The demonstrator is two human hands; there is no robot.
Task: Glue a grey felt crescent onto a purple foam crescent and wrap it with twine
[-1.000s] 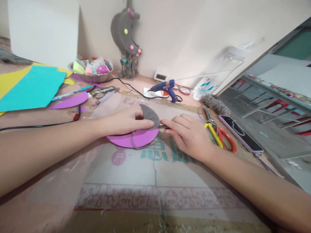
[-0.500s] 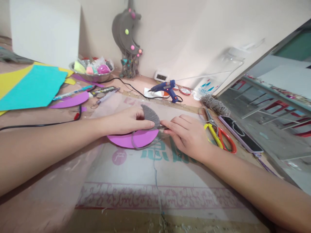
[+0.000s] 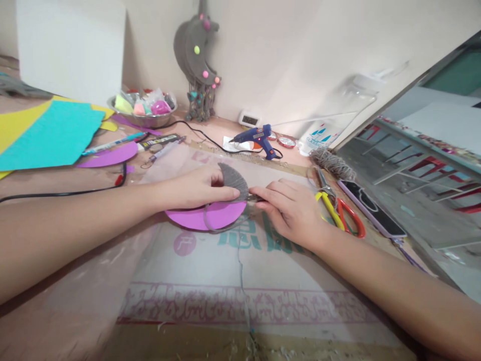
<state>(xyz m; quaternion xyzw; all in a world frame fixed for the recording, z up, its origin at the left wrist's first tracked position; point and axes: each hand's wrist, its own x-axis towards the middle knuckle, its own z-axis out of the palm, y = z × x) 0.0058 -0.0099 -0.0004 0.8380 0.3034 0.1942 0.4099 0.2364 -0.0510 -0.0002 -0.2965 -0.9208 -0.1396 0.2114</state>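
Note:
My left hand is closed on a purple paper crescent, thumb across its face. Grey yarn is wound closely round the upper part of the crescent, making a wrapped section; the lower part is bare purple. A loose loop of grey yarn hangs over the bare part. Just right of the crescent's edge, my right hand pinches a short dark grey length of yarn between thumb and forefinger. The fingertips hide part of it.
A blue glue gun stands behind the hands. Scissors, a phone and a yarn bundle lie to the right. Coloured sheets and a metal bowl are at left. A grey moon ornament hangs on the wall.
My right hand has shifted slightly to the right, away from the crescent's edge, with the yarn in its fingertips. My left hand stays in place on the crescent.

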